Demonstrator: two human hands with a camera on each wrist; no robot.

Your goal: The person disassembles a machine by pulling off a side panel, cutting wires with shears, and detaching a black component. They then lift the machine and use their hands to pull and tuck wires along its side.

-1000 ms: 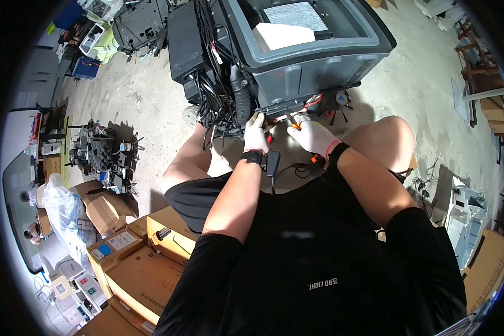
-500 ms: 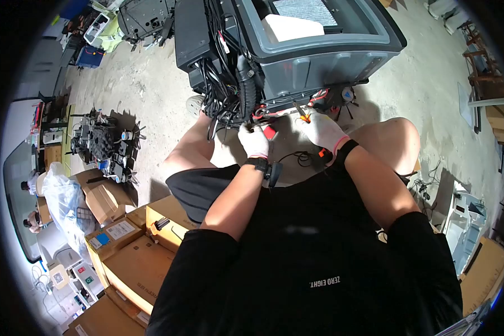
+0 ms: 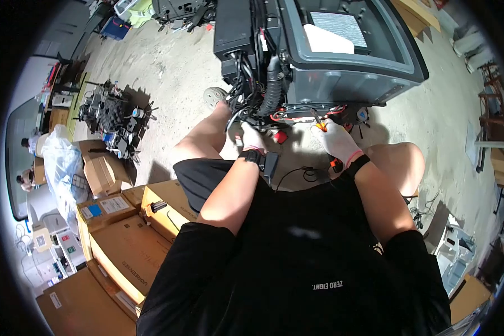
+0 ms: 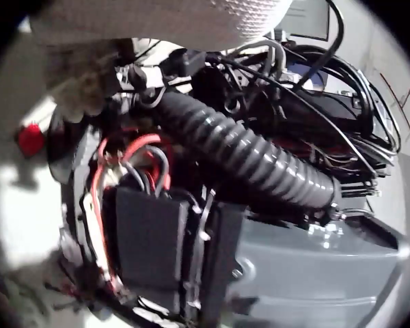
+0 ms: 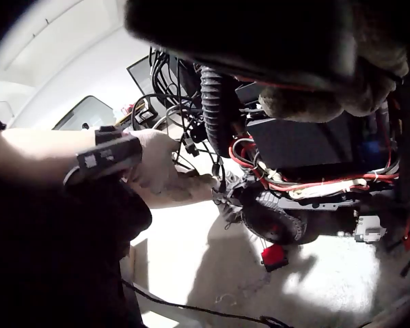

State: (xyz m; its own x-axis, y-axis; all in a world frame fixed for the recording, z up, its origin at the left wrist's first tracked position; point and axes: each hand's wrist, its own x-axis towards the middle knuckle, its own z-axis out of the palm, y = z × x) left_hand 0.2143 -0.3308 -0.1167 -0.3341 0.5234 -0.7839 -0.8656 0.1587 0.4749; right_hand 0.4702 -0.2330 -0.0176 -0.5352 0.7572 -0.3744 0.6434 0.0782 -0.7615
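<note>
My left hand, in a white glove, is at the cable bundle below the ribbed black hose. In the right wrist view its fingertips reach the dark parts at the machine's lower corner, above a wheel. I cannot tell whether a cable is between its fingers. My gloved right hand holds pliers with orange handles, their dark tips pointing up toward the machine's lower edge. Red and black wires loop beside the hose. The grey machine body stands in front of both hands.
A red piece is on the floor side between the hands. Cardboard boxes stand at the lower left. A dark wheeled machine is on the floor farther left. A black cord lies between the person's legs.
My left hand has moved left across the hose's lower end to the cable bundle. The right hand keeps the pliers near the machine's lower edge. The head view has turned, shifting the scene rightward.
</note>
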